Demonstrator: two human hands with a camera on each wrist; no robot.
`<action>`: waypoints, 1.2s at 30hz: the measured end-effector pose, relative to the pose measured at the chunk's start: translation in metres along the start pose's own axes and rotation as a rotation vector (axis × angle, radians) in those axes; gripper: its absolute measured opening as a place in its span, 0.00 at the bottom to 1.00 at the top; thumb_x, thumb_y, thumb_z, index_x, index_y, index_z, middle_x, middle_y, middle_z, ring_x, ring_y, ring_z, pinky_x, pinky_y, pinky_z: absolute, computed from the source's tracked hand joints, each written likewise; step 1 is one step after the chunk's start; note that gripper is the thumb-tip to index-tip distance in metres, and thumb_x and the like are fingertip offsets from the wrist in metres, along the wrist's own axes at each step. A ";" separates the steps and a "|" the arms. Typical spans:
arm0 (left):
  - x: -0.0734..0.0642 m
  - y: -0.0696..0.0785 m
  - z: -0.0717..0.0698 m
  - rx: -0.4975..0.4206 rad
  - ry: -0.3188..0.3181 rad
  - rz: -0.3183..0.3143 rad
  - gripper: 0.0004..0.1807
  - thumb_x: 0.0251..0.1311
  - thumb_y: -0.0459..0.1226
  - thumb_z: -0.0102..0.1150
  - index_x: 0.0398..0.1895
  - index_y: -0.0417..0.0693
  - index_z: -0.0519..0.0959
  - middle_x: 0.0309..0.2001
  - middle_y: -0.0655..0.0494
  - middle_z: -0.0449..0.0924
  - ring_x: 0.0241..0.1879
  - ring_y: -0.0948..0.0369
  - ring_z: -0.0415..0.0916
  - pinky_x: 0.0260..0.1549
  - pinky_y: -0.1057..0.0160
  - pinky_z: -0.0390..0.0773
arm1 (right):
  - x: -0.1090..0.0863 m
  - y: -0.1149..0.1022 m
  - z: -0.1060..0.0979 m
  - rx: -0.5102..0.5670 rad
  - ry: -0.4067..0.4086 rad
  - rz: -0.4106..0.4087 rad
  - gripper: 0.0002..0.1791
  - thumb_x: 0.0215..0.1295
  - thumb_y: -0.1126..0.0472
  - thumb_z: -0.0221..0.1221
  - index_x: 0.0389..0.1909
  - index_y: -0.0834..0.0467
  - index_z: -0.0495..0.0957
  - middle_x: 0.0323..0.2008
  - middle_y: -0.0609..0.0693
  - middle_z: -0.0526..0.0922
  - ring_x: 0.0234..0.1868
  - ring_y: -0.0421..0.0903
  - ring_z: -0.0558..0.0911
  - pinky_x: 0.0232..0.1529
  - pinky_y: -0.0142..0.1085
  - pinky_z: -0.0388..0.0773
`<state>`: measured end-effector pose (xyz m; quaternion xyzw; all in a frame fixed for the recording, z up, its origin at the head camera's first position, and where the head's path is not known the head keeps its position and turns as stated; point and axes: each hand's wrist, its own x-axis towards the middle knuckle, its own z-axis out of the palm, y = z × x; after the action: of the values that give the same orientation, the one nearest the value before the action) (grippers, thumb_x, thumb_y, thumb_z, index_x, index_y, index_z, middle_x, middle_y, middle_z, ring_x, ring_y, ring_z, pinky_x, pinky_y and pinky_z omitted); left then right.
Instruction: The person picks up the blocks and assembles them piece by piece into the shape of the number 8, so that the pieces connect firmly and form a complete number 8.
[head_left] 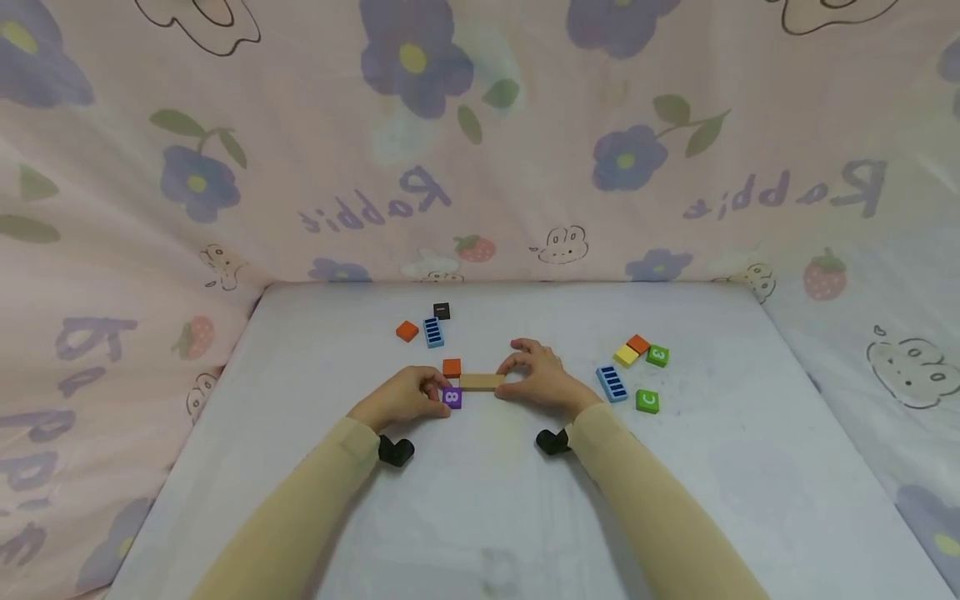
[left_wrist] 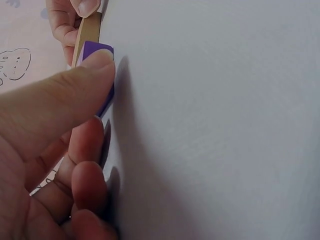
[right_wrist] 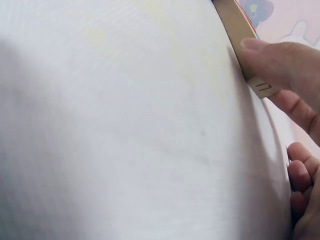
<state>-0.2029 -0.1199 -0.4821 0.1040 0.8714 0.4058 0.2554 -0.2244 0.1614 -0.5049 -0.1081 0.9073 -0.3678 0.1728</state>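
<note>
Purple block (head_left: pixel 452 397) is being pinched by the left hand (head_left: pixel 405 394), bar (head_left: pixel 478 382) by the right hand (head_left: pixel 546 382), inside the desk's far edge (head_left: pixel 540 289); grouping with the orange block (head_left: pixel 452 367) is apparently starting, other pieces (head_left: pixel 647 402) lying apart.

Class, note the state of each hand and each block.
Left hand: pinching purple block
Right hand: pinching tan bar
Purple block: held, symbol showing
Tan bar: held
Middle orange block: lying beside left hand
Left orange block: unheld
Right orange block: unheld
Black block: unheld
Left blue striped block: unheld
Right blue striped block: unheld
Yellow block: unheld
Green 3 block: unheld, numeral showing
Green C block: unheld, letter showing
</note>
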 end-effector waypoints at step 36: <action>0.001 -0.009 0.006 0.027 0.054 0.038 0.19 0.50 0.42 0.74 0.46 0.58 0.79 0.32 0.55 0.74 0.34 0.57 0.69 0.37 0.58 0.68 | -0.001 -0.001 -0.001 0.003 -0.008 -0.003 0.20 0.47 0.37 0.71 0.42 0.34 0.80 0.72 0.41 0.54 0.72 0.53 0.47 0.66 0.61 0.43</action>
<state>-0.2008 -0.1211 -0.4921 0.1131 0.8812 0.4014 0.2227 -0.2239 0.1617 -0.5033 -0.1106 0.9058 -0.3691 0.1763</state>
